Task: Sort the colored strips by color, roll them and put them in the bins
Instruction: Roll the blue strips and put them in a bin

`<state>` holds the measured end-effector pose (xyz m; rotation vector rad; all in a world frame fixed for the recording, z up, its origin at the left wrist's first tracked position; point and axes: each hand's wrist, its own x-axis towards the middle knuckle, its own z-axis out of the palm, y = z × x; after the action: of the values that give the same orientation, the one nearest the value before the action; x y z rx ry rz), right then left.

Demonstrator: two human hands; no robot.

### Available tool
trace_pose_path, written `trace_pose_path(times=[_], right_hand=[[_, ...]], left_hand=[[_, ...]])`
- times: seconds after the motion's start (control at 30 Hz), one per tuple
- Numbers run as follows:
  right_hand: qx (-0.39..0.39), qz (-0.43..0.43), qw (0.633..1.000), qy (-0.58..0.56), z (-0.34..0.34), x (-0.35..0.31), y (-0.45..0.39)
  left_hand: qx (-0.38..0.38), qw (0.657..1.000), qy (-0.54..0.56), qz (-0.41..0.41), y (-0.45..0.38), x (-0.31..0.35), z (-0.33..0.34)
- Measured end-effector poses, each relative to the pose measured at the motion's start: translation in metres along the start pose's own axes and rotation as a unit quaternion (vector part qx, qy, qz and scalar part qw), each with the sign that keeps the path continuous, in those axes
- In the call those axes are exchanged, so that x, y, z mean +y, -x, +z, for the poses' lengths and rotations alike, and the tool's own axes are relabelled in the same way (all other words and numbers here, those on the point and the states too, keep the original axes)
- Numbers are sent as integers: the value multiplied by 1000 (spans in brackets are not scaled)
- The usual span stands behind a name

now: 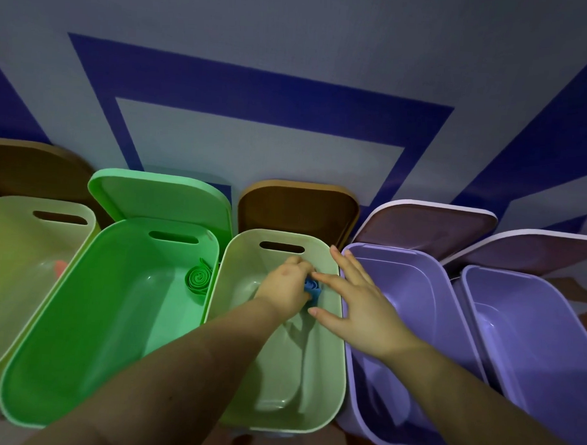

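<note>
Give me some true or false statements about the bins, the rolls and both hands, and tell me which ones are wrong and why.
1. The left hand holds a blue roll inside the pale green bin. True.
2. A green roll lies in the bright green bin. True.
3. The right hand is closed in a fist. False: its fingers are spread open, over the edge between the pale green bin and the nearer purple bin.
4. Every bin is closed by its lid. False: all bins stand open, with lids propped behind them.
5. A green roll lies in the nearer purple bin. False: no roll shows in it.
</note>
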<state>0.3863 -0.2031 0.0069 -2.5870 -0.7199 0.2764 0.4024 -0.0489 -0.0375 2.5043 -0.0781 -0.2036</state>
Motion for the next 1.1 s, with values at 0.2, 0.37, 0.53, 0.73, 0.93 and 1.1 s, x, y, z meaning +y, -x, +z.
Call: trace_pose_path(times=[0.2,0.37,0.53,0.73,0.93,1.1], right_hand=[[4,-2,1000,7,-1,-2,0],[-6,13,999,40,-3,-4,0],[-27,28,996,86,-10,-11,-1],[-25,71,993,96,-13,-20,9],[-11,86,991,97,-26,-36,44],[11,75,991,114,-43,-58,96]], left_hand=[[-4,1000,-27,13,-1,-1,-1],[-33,994,-95,45,5,-2,0],[-66,972,-217,58,10,0,-8],[-138,983,-123,9,29,9,-27],[-110,985,-129,28,67,25,-58],[-45,982,-158,95,121,61,-85]])
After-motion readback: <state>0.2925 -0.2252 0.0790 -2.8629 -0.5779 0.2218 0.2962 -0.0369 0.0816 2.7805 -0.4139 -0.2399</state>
